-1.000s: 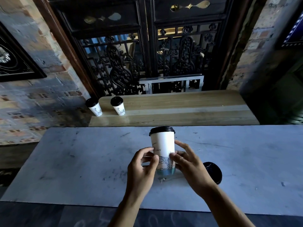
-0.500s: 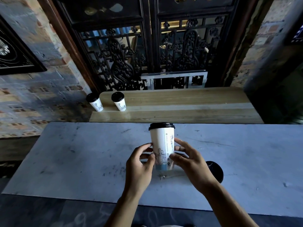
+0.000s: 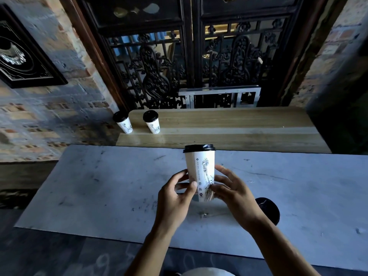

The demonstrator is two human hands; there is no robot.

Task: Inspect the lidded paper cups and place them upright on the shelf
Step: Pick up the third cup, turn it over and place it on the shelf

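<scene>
We hold the lidded paper cup (image 3: 200, 172) upright above the marble counter (image 3: 99, 186), at the middle of the view. Our left hand (image 3: 175, 198) pinches its lower wall with thumb and fingertips, and our right hand (image 3: 233, 194) grips the other side. Since a second ago the cup has turned: the printed seam and the line drawing now face us, so the inspection goes on. Two finished cups (image 3: 151, 124) stand upright on the wooden shelf (image 3: 239, 126) at eleven o'clock. Another black lid (image 3: 267, 210) shows at four o'clock, behind our right wrist.
</scene>
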